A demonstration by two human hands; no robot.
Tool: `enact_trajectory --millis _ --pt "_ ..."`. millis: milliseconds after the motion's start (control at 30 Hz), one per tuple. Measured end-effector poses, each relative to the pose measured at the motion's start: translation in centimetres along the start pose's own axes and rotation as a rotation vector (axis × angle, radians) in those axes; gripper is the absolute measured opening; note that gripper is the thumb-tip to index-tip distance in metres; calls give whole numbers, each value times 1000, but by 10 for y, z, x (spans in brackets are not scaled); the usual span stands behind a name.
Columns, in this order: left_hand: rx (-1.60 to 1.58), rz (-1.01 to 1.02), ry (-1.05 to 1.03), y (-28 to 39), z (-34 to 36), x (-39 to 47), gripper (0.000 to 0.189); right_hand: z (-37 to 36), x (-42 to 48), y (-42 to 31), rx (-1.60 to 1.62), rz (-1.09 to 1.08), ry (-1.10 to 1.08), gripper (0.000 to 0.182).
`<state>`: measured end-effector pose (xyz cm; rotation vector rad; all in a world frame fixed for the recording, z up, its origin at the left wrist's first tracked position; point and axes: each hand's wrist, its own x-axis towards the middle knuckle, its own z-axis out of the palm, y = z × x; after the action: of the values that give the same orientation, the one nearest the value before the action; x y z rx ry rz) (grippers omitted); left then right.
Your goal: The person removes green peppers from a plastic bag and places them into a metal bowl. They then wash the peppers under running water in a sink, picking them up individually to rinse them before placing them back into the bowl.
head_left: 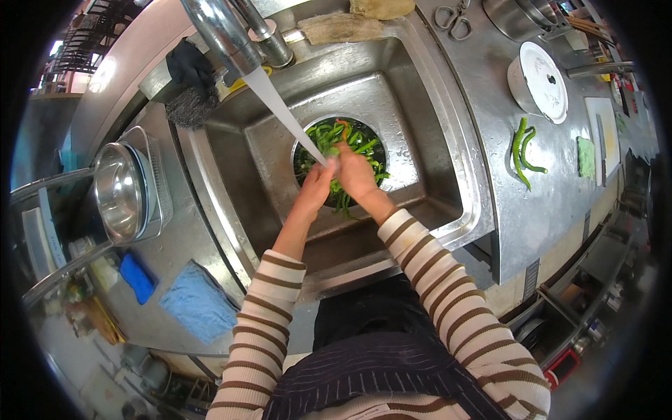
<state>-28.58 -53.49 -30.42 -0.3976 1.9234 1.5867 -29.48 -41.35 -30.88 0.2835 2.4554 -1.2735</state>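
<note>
A round metal basin stands in the stainless steel sink, filled with water and many long green peppers. One pepper among them is orange-red. From the chrome faucet a stream of water runs down onto my hands. My left hand and my right hand meet above the basin, pressed around a green pepper at the fingertips. Water and blur partly hide the fingers, mostly those of the left hand.
Right counter: two green peppers, a lidded white enamel pot, scissors, a green scouring pad, a knife. Left: metal bowls in a wire basket, a blue sponge, a blue cloth. Steel wool sits by the sink.
</note>
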Motion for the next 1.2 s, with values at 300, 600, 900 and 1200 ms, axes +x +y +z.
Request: enact_trajectory --millis 300,600,900,1200 --pt "-839 -308 100 -25 11 39 46 16 -25 9 53 -402 230 37" --pt "-733 -266 2 -17 21 29 27 -5 -9 6 -5 -348 278 9" --pt "-672 -227 107 -6 54 7 48 44 16 69 288 -159 252 38" --pt "-45 308 40 -55 36 7 55 56 21 44 903 417 122 31"
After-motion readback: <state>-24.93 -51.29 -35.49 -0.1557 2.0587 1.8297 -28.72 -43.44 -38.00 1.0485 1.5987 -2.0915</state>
